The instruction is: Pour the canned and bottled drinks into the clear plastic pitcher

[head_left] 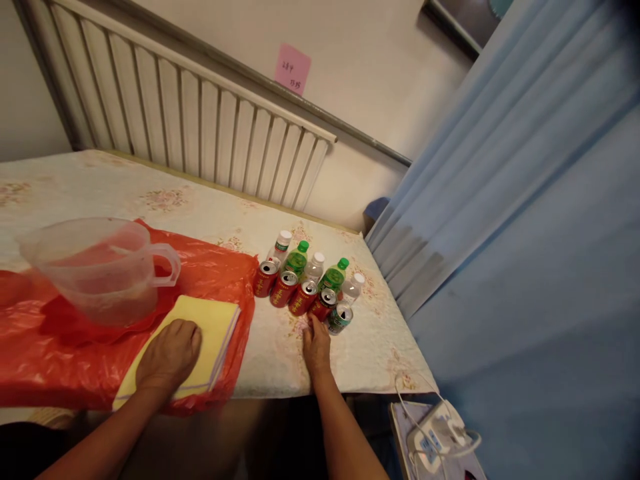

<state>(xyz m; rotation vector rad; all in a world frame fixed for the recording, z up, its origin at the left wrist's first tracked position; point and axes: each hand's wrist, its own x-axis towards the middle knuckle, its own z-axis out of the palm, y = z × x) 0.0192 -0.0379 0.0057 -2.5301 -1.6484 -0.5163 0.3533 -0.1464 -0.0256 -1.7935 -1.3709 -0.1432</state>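
Five cans [303, 300], five bottles [333, 275]

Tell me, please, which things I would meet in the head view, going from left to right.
Clear plastic jug, yellow cloth, first red can, second red can, third red can, fourth red can, green can, white power strip.

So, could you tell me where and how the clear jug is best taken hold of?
I'd take the clear jug by its handle, coming from the right, since that loop juts out on that side and the jug stands upright.
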